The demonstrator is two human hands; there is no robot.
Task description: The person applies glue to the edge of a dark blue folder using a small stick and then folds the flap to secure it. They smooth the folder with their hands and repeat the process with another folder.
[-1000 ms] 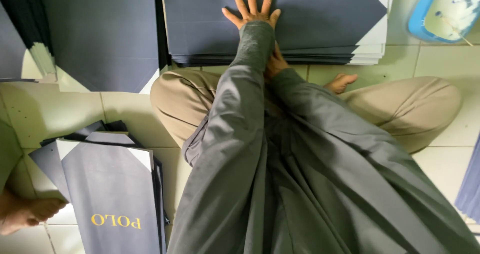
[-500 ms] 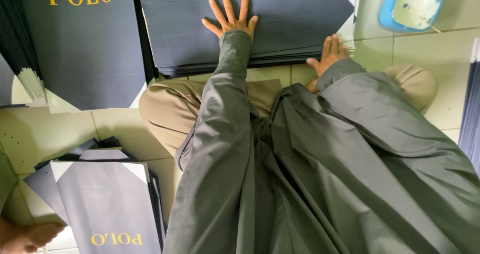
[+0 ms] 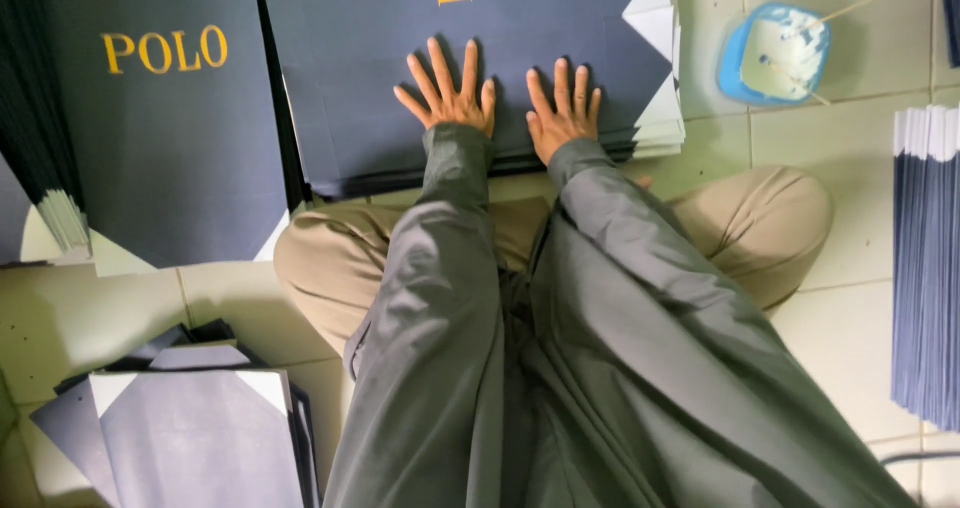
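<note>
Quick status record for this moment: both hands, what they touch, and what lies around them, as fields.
left hand: left hand flat, fingers spread, palm down on the top sheet
right hand: right hand flat beside it, also palm down on the same sheet
stack: stack of dark blue sheets on the tiled floor, white corners showing at its right edge
left side: second dark blue stack
lower left: folded dark blue bags
upper right: blue bowl of white paste with sticks in it
right edge: upright row of sheets
posture: seated cross-legged
</note>
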